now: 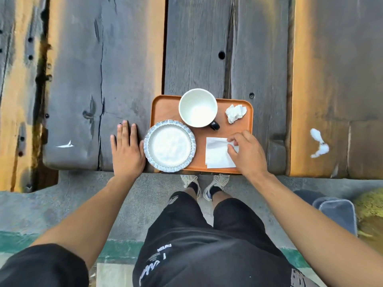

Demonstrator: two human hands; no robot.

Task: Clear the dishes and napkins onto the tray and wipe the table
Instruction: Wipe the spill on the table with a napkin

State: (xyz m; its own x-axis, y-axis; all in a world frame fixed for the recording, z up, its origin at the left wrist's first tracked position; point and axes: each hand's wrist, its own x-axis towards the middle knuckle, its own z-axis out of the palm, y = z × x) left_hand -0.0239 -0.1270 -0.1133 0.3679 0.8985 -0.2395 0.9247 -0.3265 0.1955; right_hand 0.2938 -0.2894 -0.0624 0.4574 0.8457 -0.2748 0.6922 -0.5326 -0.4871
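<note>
Head view, looking straight down. Orange tray (165, 106) sits at the near edge of the wooden bench (124, 59), long axis running left-right. Its near-left corner is hidden under the plate (169, 146), whose rim overhangs the tray edge on that side. The cup (198, 107) stands upright at the tray's far edge, mouth up; only the dark tip of its handle (214, 125) shows, pointing toward the near right. The cup's outer wall cannot be seen from this angle.

Crumpled napkin (235, 113) lies in the tray's far-right corner. Flat folded napkin (217, 153) lies at near right, edges roughly square to the tray; its right part is covered by the right hand (247, 153), whose fingers (232, 139) are curled onto the paper, pinching its far-right corner.

Left hand (126, 151) lies flat on the bench just left of the plate, fingers straight, pointing away, holding nothing.

White smears on the bench: one at left (65, 145), a larger one at right (319, 145).
</note>
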